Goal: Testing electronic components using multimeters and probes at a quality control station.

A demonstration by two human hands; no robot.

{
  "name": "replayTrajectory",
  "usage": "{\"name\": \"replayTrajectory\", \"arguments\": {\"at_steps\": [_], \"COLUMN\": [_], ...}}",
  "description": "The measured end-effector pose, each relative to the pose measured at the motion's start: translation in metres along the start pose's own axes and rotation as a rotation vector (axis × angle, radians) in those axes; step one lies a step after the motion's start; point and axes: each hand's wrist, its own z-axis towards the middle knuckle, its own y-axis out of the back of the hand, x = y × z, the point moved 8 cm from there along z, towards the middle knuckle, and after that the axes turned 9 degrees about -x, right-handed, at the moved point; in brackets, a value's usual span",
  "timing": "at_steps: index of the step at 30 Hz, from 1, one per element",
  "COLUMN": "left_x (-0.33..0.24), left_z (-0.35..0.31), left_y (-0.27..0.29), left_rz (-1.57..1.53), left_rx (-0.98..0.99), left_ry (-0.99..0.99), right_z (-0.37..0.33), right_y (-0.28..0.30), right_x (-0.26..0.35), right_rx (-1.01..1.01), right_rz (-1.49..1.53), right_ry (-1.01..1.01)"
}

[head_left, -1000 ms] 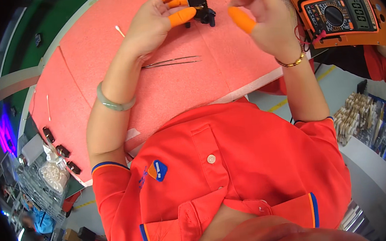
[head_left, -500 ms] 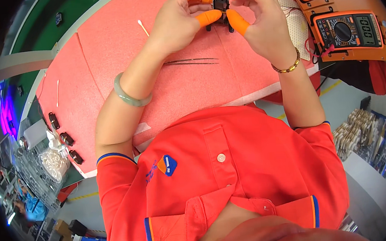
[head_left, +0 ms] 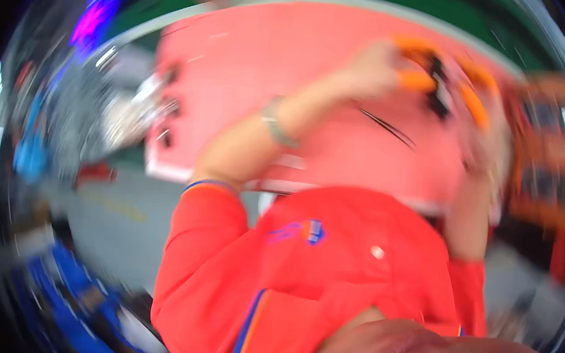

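- Tweezers (head_left: 386,129) are taken as the landmark; they are laid slantwise on the pink-covered counter (head_left: 266,63), their outline softened by blur.
- The black part (head_left: 436,89) is seen to the right of the tweezers and a little farther from the body, between the two hands; its details are lost to blur.
- Left hand (head_left: 374,71): reached in just beyond the tweezers. Its fingers (head_left: 417,81), sheathed in orange covers, are set narrowly apart, and the black part is held at their tips.
- Right hand (head_left: 475,139): placed to the right of the tweezers, past the black part. Orange covers are seen here too, bent toward the part; whether it is touched or gripped by them cannot be told.
- A pale green bangle (head_left: 278,123) is worn on the left forearm, left of the tweezers.
- Three dark pieces (head_left: 170,107) are lined up well to the left of the tweezers, near the counter's edge.
- Orange-framed meters (head_left: 553,186) are stood well to the right of the tweezers; their displays are smeared past reading.
- Writing: a blue-and-orange badge (head_left: 313,232) with purple lettering beside it is carried on the red shirt (head_left: 351,264), nearer the body than the tweezers; the lettering cannot be made out.
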Motion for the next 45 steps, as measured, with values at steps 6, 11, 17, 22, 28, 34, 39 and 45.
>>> {"name": "replayTrajectory", "arguments": {"at_steps": [6,11,17,22,28,34,39,45], "left_x": [-0.088,-0.175,-0.228,-0.258,-0.245,-0.227,-0.228,-0.224], "left_z": [-0.099,-0.252,-0.437,-0.51,-0.515,-0.529,-0.525,-0.529], "left_y": [0.137,0.309,0.465,0.533,0.572,0.593,0.588,0.587], "left_rz": [0.307,0.426,0.909,1.641,1.744,1.708,1.702,1.71], "left_rx": [-0.604,-1.215,-1.943,-2.114,-2.016,-1.955,-1.945,-1.923], "left_ry": [-0.016,-0.299,-0.203,0.172,0.532,0.721,0.717,0.664], "right_z": [0.009,0.032,0.051,0.047,0.045,0.045,0.044,0.04], "right_y": [0.039,0.048,0.066,0.077,0.074,0.062,0.055,0.055], "right_x": [-0.045,-0.057,-0.065,-0.071,-0.067,-0.067,-0.065,-0.068], "right_rx": [0.082,0.008,-0.055,-0.112,-0.216,-0.229,-0.21,-0.225], "right_rz": [-0.17,-0.339,-0.563,-0.747,-1.012,-0.983,-1.011,-1.007], "right_ry": [-0.056,-0.078,-0.05,-0.07,-0.026,-0.085,-0.072,-0.121]}}
